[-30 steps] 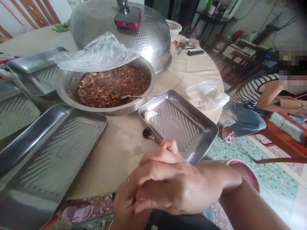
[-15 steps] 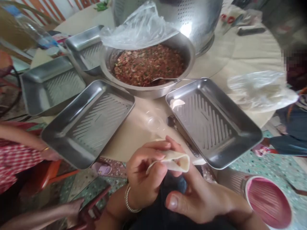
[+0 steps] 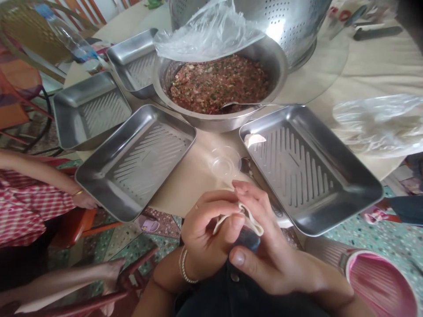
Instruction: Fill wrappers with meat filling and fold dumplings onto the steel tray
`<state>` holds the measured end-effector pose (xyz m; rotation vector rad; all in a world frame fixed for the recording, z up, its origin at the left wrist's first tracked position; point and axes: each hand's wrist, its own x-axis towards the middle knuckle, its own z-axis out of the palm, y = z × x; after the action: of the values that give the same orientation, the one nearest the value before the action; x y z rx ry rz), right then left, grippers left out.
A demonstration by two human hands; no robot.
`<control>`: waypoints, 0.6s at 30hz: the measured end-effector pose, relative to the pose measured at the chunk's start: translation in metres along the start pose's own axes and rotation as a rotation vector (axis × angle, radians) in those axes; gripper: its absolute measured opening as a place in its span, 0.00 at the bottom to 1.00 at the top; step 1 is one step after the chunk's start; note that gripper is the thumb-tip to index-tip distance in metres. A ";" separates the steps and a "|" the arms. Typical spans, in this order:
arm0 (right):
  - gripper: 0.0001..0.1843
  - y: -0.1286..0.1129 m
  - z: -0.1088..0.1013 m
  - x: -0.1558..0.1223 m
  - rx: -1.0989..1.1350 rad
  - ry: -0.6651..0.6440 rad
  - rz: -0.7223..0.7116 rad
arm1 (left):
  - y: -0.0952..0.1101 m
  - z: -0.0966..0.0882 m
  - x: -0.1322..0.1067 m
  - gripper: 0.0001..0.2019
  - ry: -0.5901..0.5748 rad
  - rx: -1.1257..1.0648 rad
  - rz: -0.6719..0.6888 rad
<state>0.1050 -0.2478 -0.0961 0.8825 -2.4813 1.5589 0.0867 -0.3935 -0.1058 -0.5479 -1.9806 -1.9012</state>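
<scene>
Both my hands hold a folded white dumpling wrapper (image 3: 253, 221) just off the near edge of the round table. My left hand (image 3: 206, 240) pinches its left end between thumb and fingers. My right hand (image 3: 267, 246) cups it from the right, fingers closed on the fold. Straight ahead stands a steel bowl (image 3: 274, 57) of minced meat filling (image 3: 218, 83) with a spoon (image 3: 244, 105) in it. A steel tray (image 3: 313, 171) to my right holds one finished dumpling (image 3: 254, 140).
An empty steel tray (image 3: 139, 158) lies left of a small clear plastic cup (image 3: 224, 162); two more trays (image 3: 89, 108) sit further left. A perforated steel dome (image 3: 291, 17) and plastic bags (image 3: 380, 123) are on the table. Another person in a checked sleeve (image 3: 29, 207) sits at left. A pink stool (image 3: 380, 286) stands at right.
The wrapper has been pressed tighter between my fingers, its open roll now flattened. The view has shifted slightly left and down.
</scene>
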 end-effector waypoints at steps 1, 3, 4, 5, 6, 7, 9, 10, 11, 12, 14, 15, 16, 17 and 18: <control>0.39 0.001 0.001 0.000 -0.022 0.024 -0.009 | 0.002 0.001 0.000 0.06 0.007 -0.012 -0.013; 0.38 0.002 0.001 0.000 -0.075 0.040 -0.023 | 0.005 0.003 0.000 0.10 0.034 -0.173 -0.101; 0.37 0.003 0.001 0.001 -0.106 0.041 -0.033 | 0.007 0.004 0.000 0.13 0.039 -0.302 -0.176; 0.36 0.003 0.001 0.001 -0.140 0.045 -0.043 | 0.008 0.005 0.000 0.16 0.033 -0.425 -0.260; 0.35 0.003 0.001 0.001 -0.171 0.050 -0.053 | 0.008 0.006 0.000 0.19 0.008 -0.535 -0.351; 0.33 0.003 0.000 0.001 -0.193 0.061 -0.060 | 0.007 0.007 0.000 0.22 -0.041 -0.629 -0.440; 0.33 0.002 -0.001 0.001 -0.214 0.076 -0.051 | 0.005 0.008 0.001 0.24 -0.149 -0.757 -0.574; 0.34 0.001 -0.001 0.001 -0.212 0.073 -0.041 | 0.003 0.008 0.002 0.23 -0.183 -0.800 -0.604; 0.36 0.001 0.000 0.000 -0.201 0.067 -0.027 | 0.001 0.008 0.002 0.22 -0.197 -0.830 -0.614; 0.38 0.000 0.000 0.000 -0.186 0.063 -0.017 | 0.000 0.007 0.002 0.20 -0.188 -0.830 -0.596; 0.42 -0.001 0.002 -0.003 -0.146 0.053 0.007 | -0.003 0.005 0.003 0.14 -0.126 -0.765 -0.506; 0.44 -0.001 0.003 -0.005 -0.116 0.031 0.025 | -0.005 0.005 0.003 0.12 -0.094 -0.731 -0.459; 0.46 -0.002 0.005 -0.007 -0.075 -0.011 0.050 | -0.006 0.004 0.003 0.10 -0.067 -0.701 -0.415; 0.49 -0.002 0.006 -0.009 -0.023 -0.074 0.081 | -0.006 0.003 0.003 0.09 -0.045 -0.673 -0.378; 0.51 -0.002 0.008 -0.012 0.037 -0.145 0.113 | -0.007 0.003 0.003 0.09 -0.026 -0.651 -0.345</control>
<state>0.1176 -0.2502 -0.1022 0.9068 -2.6534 1.6350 0.0805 -0.3906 -0.1107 -0.3992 -1.5072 -2.7837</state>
